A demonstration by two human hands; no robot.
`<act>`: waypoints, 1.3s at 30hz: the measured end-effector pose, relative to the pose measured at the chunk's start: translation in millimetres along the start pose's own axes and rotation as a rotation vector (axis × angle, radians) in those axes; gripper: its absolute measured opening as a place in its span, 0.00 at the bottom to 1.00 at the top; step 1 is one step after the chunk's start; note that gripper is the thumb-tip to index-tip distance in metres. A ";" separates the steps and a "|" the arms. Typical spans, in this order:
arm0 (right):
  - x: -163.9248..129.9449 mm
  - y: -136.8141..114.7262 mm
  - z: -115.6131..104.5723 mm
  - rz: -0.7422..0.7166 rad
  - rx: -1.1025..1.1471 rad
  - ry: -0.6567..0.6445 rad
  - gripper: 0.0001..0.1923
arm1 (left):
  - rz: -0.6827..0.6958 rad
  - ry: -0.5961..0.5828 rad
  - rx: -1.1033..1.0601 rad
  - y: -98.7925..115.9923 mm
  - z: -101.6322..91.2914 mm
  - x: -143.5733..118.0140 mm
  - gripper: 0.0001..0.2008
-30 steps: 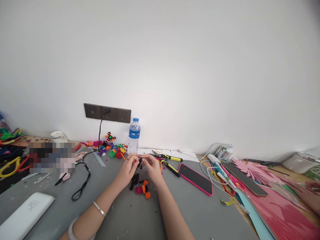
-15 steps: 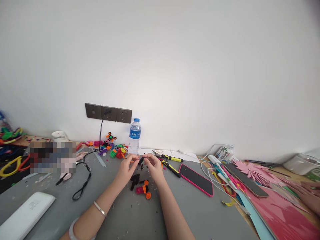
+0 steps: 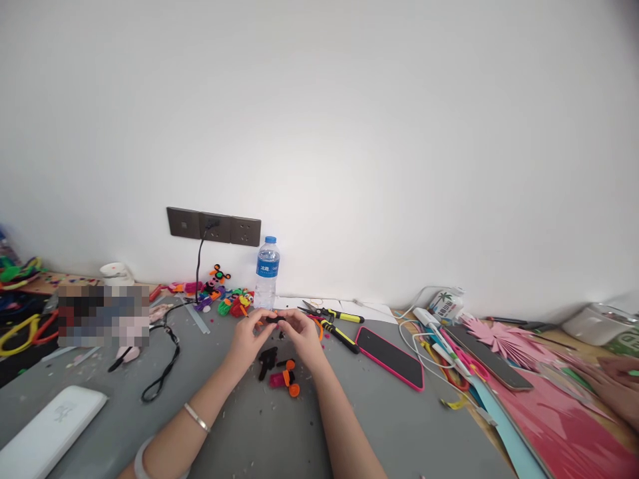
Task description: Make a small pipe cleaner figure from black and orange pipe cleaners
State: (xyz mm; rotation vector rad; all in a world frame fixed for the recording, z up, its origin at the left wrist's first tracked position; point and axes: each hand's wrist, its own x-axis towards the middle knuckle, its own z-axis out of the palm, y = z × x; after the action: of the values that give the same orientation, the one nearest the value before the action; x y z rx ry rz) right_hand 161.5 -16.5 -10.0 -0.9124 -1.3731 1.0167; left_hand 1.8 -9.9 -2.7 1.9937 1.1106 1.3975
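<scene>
Left hand (image 3: 249, 336) and right hand (image 3: 299, 334) pinch a seemingly fuzzy black piece (image 3: 275, 320) near a plastic bottle (image 3: 265, 291), its blue label (image 3: 268, 267) reading 冰露.

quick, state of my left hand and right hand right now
Left hand: closed, fingertips pinching one side of a small black fuzzy-looking strip.
Right hand: closed, fingertips pinching the strip's other side.
</scene>
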 end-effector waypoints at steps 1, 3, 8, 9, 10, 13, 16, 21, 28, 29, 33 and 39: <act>0.3 0.1 0.0 0.003 -0.006 0.008 0.11 | -0.012 0.001 -0.007 0.4 -0.2 0.1 0.06; 0.6 -1.0 0.1 0.005 -0.024 0.023 0.10 | -0.047 0.001 -0.023 1.0 -0.8 0.2 0.07; -0.6 -6.3 1.3 0.002 -0.066 0.035 0.08 | -0.083 0.007 -0.052 0.6 -2.9 0.4 0.07; -1.0 -6.9 1.6 -0.001 -0.074 0.033 0.08 | -0.081 0.009 -0.052 0.4 -3.3 0.5 0.07; -1.3 -7.2 2.0 -0.003 -0.083 0.031 0.08 | -0.076 0.012 -0.052 0.4 -3.7 0.6 0.06; -1.7 -7.1 2.7 -0.023 -0.108 0.026 0.09 | -0.060 0.008 -0.057 1.1 -4.5 0.8 0.05; -1.7 -7.0 2.8 -0.052 -0.137 0.035 0.08 | -0.060 0.001 -0.073 2.1 -4.4 1.1 0.06; -1.8 -7.2 3.0 -0.083 -0.137 0.059 0.07 | -0.092 0.021 -0.114 1.9 -3.3 1.5 0.07; -3.0 -9.1 3.9 -0.137 -0.222 0.149 0.07 | -0.112 0.018 -0.105 -0.2 -1.7 0.2 0.05; -3.1 -9.9 4.0 -0.157 -0.244 0.166 0.06 | -0.111 0.019 -0.101 -0.5 -1.4 -0.1 0.06; -3.4 -12.5 5.0 -0.241 -0.294 0.205 0.04 | -0.118 0.013 -0.103 -1.7 -0.3 -0.8 0.07; -4.0 -11.1 7.2 -0.273 -0.315 0.166 0.04 | -0.112 -0.008 -0.136 -4.1 1.5 -2.0 0.08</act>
State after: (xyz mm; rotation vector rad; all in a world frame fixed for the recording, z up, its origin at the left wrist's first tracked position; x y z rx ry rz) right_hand 154.9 -24.4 -0.7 -0.9821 -1.4919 0.5147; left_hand 1.4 -9.1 -7.4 1.8132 1.0765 1.3678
